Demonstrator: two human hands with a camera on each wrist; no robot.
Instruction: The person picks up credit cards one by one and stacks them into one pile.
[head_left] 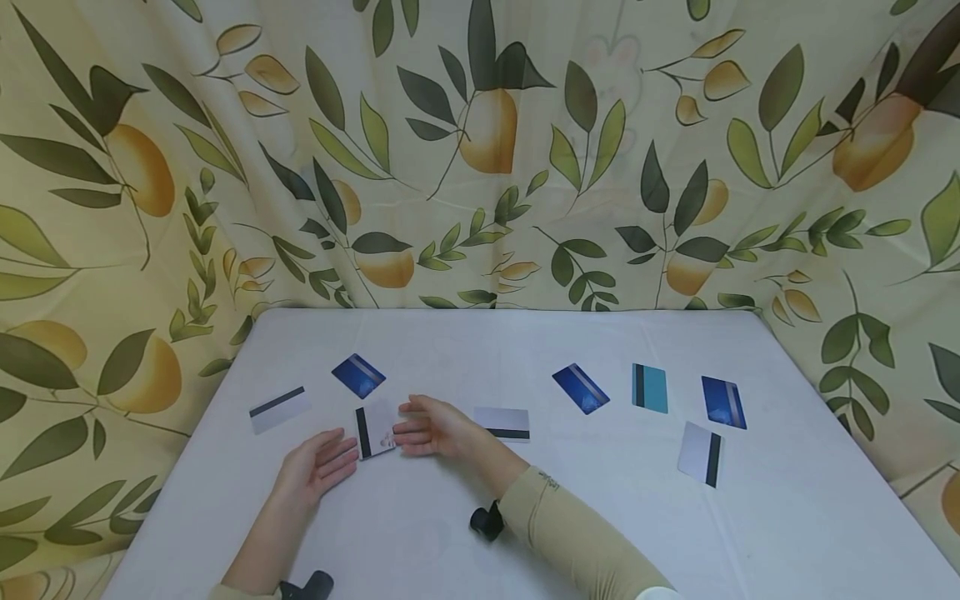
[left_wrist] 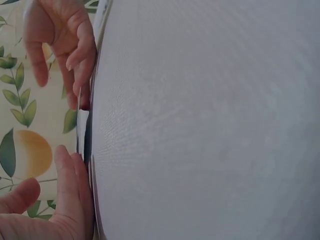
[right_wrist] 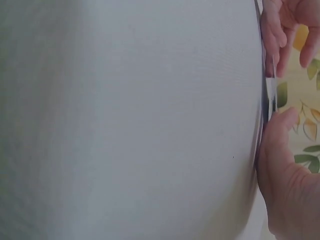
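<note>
A white card with a black stripe (head_left: 376, 429) lies on the table between the two hands. Its lower edge looks thick, but I cannot tell whether several cards are stacked there. At its left side is my left hand (head_left: 315, 471), palm turned inward, the fingertips at the card's edge. From the right comes my right hand (head_left: 438, 429), fingers extended to the card's right edge. In the left wrist view a white edge (left_wrist: 83, 127) shows between both hands' fingertips. The right wrist view has the same white edge (right_wrist: 270, 92) between the fingers.
Around the hands lie a white striped card (head_left: 279, 410), a blue card (head_left: 358, 376), another white card (head_left: 501, 417) partly behind the right forearm, a blue card (head_left: 581, 389), a teal card (head_left: 651, 388), a blue card (head_left: 723, 402) and a white card (head_left: 697, 452). A patterned curtain (head_left: 450, 208) hangs behind the table.
</note>
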